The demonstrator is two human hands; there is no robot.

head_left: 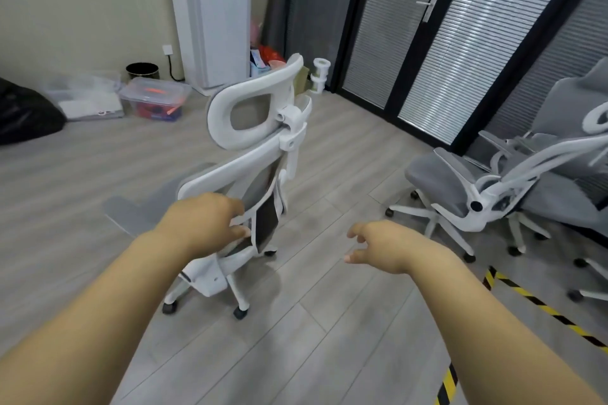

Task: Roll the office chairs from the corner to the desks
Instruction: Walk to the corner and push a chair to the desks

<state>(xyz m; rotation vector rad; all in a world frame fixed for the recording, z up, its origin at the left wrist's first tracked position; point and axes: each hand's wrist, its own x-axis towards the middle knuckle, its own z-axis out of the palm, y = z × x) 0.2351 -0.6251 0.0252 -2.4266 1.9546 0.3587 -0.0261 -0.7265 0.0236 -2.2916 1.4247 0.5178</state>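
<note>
one chair centre floor, more chairs right by door, storage box back left

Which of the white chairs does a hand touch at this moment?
The chair in the middle, standing alone: the left hand touches its backrest. The chairs on the right stand together, untouched.

A grey plank floor is carrying everything. A white office chair is standing on its wheels near the middle, and more chairs are crowding together at the right, beside a yellow-and-black tape line that is running across the boards. Along the far wall a black bag, flat white packages, a clear lidded box, a black bin and a tall white cabinet are sitting on the floor
</note>
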